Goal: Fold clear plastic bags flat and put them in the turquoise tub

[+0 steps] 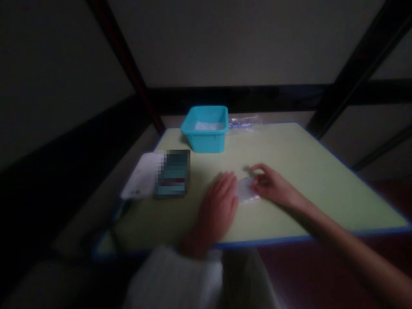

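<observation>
Fingers [229, 182] of my left hand [219, 210] lie flat and close together on the desk [305, 171], palm down, with their tips touching the near-left edge of a small clear plastic bag [247, 189]. My right hand [273, 185] comes in from the right side of the desk; its fingers [257, 171] are curled and pinching the right side of that same bag, thumb and forefinger drawn together on it. The bag lies flat near the middle of the desk, a little toward the near edge, between my two hands. It is so pale and blurred that I cannot tell what, if anything, is inside.

My left sleeve [175, 279] is light-coloured and is cut off at the bottom of the view.

Toward the left edge of the desk lies a dark card or booklet [174, 174] with teal and red bands; its face is blurred out, so no writing can be read. Just to its left, touching it and hanging partly over the desk's edge, is a white sheet [141, 176], also without legible marks.

At the far edge stands a turquoise tub [206, 128] with something pale inside that I cannot make out. Beside it on the right lie more clear plastic bags [243, 122], crumpled and indistinct. The whole scene is dim.
</observation>
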A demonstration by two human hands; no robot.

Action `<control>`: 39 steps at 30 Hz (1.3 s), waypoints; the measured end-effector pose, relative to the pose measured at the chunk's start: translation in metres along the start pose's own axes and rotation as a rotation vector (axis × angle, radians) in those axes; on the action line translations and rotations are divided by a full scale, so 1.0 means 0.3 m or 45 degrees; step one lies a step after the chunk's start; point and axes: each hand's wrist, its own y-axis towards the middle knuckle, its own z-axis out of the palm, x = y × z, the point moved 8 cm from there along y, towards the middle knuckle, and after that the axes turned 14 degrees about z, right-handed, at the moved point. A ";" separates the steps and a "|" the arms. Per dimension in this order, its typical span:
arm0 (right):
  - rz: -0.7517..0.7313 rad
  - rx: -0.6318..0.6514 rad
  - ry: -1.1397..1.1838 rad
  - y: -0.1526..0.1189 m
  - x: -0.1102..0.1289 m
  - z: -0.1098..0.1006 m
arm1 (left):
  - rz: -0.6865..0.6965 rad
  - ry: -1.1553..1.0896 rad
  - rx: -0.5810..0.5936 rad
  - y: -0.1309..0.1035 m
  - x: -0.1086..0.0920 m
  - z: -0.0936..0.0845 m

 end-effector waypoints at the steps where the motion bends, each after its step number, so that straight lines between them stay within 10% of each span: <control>1: -0.001 0.000 0.001 0.001 0.001 -0.001 | 0.044 0.055 0.076 -0.002 -0.015 0.014; 13: 0.001 0.087 0.021 -0.022 0.004 -0.018 | 0.123 0.234 0.329 -0.022 -0.042 0.064; 18: -0.125 -0.277 -0.278 -0.097 0.038 -0.070 | 0.109 0.219 0.303 -0.020 -0.045 0.057; 26: -0.589 -0.292 -1.343 -0.176 0.048 0.181 | 0.107 0.211 0.311 -0.022 -0.039 0.067; 39: -0.654 -0.312 -1.406 -0.177 0.019 0.182 | 0.093 0.209 0.387 -0.022 -0.035 0.076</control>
